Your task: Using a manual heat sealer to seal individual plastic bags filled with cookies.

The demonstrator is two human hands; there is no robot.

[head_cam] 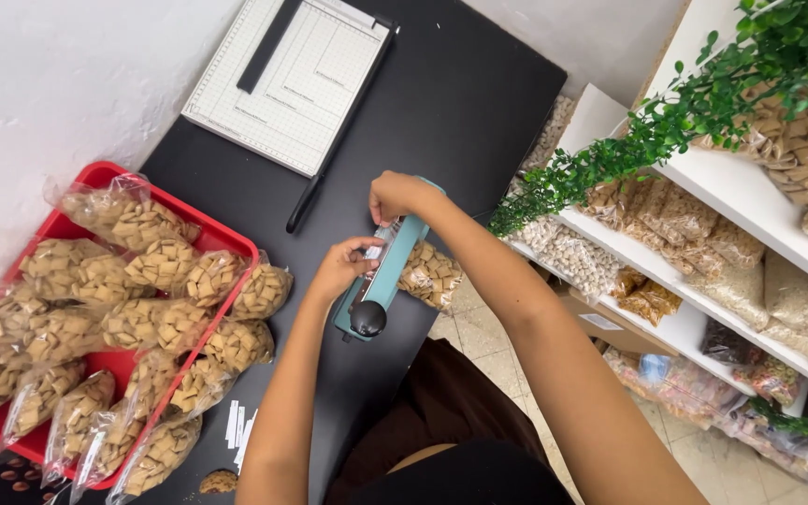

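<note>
A teal heat sealer (378, 285) with a black knob lies at the right edge of the black table (441, 103). A clear bag of square biscuits (430, 274) hangs off its right side, its open top laid across the sealer. My left hand (343, 266) pinches the bag's top edge on the near part of the sealer. My right hand (396, 194) grips the same edge at the far end of the sealer.
A red tray (95, 175) at the left holds several filled biscuit bags. A white paper trimmer (287, 79) lies at the table's far end. Small white paper strips (238, 425) lie near the front. White shelves (703, 187) with bagged snacks and a green plant (694, 112) stand to the right.
</note>
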